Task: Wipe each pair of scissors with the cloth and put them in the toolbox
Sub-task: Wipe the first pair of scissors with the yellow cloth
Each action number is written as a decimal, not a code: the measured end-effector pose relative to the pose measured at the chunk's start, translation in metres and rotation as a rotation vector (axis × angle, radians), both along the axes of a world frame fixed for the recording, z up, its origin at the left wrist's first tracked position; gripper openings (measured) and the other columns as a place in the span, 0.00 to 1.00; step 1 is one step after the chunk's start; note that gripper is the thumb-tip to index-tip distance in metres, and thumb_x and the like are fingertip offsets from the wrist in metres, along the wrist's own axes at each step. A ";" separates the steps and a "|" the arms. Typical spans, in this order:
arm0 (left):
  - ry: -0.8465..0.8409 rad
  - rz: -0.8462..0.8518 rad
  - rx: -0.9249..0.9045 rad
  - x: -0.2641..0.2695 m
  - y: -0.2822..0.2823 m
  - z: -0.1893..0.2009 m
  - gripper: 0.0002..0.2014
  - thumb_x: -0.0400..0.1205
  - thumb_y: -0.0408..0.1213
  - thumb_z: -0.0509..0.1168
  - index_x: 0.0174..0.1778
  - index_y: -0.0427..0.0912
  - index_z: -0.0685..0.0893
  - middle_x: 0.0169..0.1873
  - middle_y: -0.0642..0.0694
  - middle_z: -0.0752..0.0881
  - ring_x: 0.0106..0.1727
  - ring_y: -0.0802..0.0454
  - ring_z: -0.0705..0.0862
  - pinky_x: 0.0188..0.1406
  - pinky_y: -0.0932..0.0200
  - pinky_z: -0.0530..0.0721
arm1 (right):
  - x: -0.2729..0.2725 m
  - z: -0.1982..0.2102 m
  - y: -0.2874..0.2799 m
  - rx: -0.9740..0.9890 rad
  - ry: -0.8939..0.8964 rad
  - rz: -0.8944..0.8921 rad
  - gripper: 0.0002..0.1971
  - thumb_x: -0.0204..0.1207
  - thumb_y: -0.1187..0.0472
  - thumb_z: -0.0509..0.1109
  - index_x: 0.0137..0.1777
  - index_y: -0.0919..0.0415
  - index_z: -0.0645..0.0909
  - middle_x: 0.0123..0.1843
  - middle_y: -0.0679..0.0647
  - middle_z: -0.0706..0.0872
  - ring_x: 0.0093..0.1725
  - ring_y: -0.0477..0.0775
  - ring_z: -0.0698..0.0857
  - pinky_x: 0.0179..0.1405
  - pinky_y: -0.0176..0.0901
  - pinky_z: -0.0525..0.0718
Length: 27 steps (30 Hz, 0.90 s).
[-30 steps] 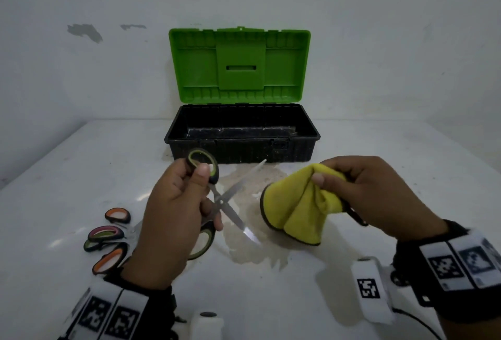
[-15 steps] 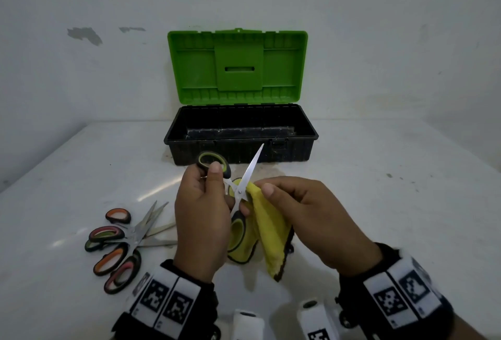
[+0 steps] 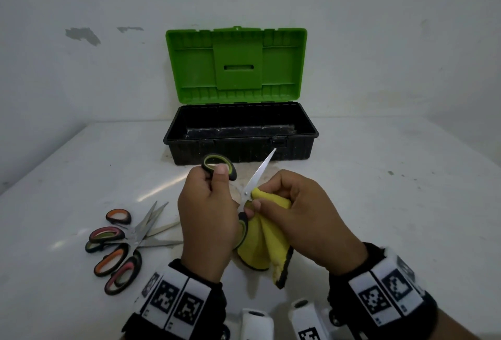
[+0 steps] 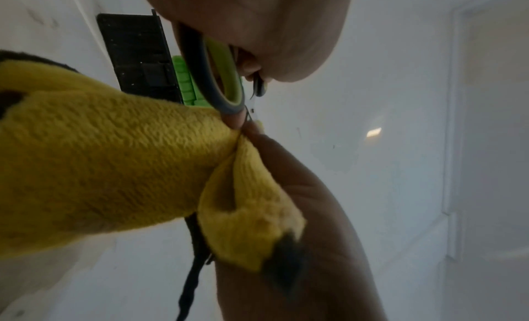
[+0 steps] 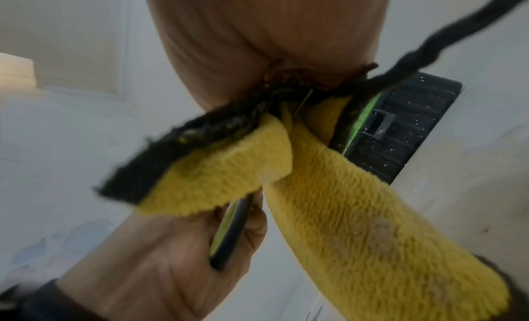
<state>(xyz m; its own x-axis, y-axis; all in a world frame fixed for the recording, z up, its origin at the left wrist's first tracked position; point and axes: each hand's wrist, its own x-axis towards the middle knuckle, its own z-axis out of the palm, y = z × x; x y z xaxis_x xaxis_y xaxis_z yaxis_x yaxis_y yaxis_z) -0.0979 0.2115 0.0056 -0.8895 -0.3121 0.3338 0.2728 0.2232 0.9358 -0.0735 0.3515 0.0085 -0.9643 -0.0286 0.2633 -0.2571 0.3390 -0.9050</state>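
Cloth [image 3: 267,236] now lower on scissors [image 3: 259,174]

head view high, wrist views close; all share cloth [image 3: 267,242].

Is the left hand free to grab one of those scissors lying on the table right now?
Probably not: the left hand grips the green-handled scissors. The scissors pile lies uncovered beside it, so nothing but that grip is in the way.

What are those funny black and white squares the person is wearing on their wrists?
Both the left hand and right hand are bare, without gloves. Each wrist wears a wide black band carrying white panels printed with blocky black square codes. Small white camera units sit below the wrists, one also showing a code.
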 end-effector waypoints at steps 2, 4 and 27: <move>-0.043 -0.008 0.090 -0.002 -0.003 0.002 0.13 0.86 0.52 0.58 0.42 0.50 0.81 0.29 0.36 0.84 0.29 0.39 0.88 0.27 0.47 0.87 | 0.000 0.001 0.005 0.045 0.014 -0.038 0.04 0.73 0.58 0.79 0.42 0.53 0.85 0.43 0.49 0.91 0.46 0.49 0.89 0.49 0.54 0.88; -0.075 -0.002 0.189 -0.007 -0.009 0.006 0.13 0.88 0.47 0.57 0.45 0.44 0.80 0.28 0.35 0.82 0.23 0.42 0.88 0.17 0.62 0.81 | 0.003 0.004 0.014 0.055 0.006 -0.063 0.04 0.73 0.60 0.79 0.41 0.54 0.86 0.41 0.48 0.91 0.43 0.47 0.89 0.46 0.49 0.89; -0.134 -0.016 0.170 -0.007 -0.009 0.001 0.14 0.87 0.48 0.58 0.42 0.46 0.83 0.25 0.49 0.74 0.27 0.49 0.74 0.29 0.49 0.78 | -0.004 0.014 0.000 0.098 0.065 0.140 0.10 0.83 0.58 0.68 0.44 0.55 0.90 0.44 0.43 0.92 0.49 0.45 0.88 0.52 0.35 0.83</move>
